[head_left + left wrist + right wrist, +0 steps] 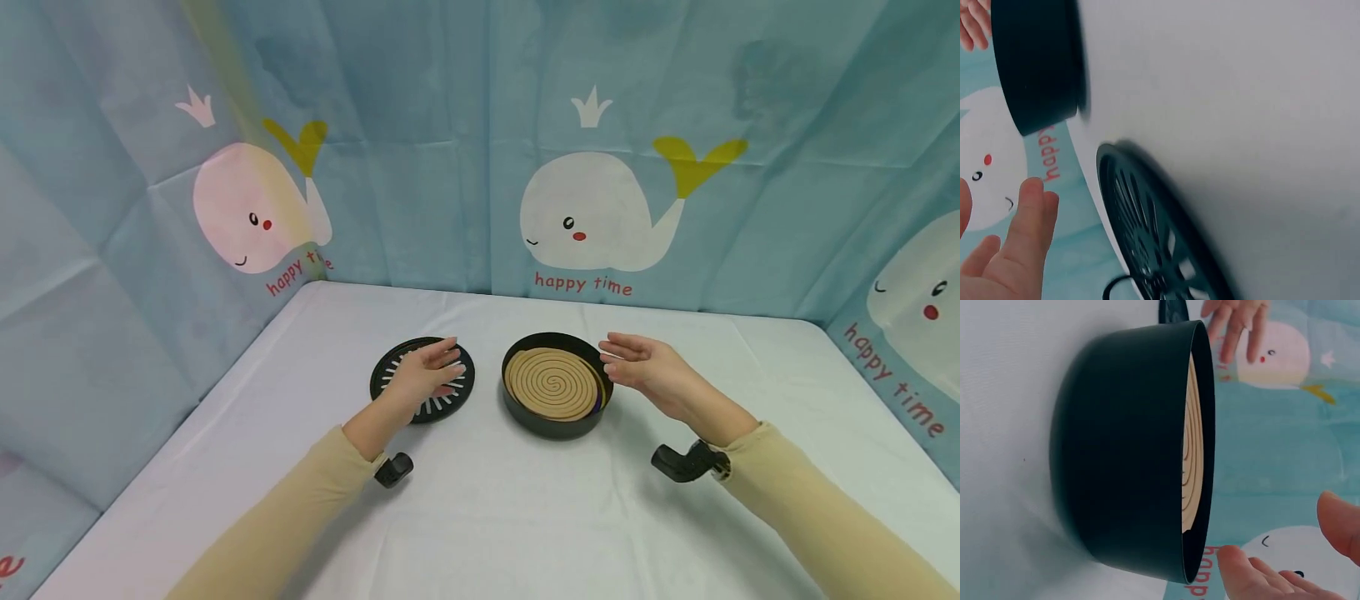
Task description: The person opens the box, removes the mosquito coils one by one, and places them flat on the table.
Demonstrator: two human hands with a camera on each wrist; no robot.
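Note:
A round black tin [551,427] stands on the table with a tan mosquito coil [553,383] lying inside; the right wrist view shows its tall side wall [1129,450]. To its left, a slotted round black lid [442,402] lies flat, with a thin wire loop [1112,286] rising from it in the left wrist view. My left hand [420,379] hovers over the lid, fingers loosely extended, holding nothing. Beside the tin's right rim is my right hand [656,375], fingers extended and empty; whether its fingertips touch the rim I cannot tell.
White cloth [510,517] covers the table. A pale blue curtain [435,167] with printed whales hangs behind it and along the sides. Black camera mounts [686,462] are strapped to both wrists, below the hands.

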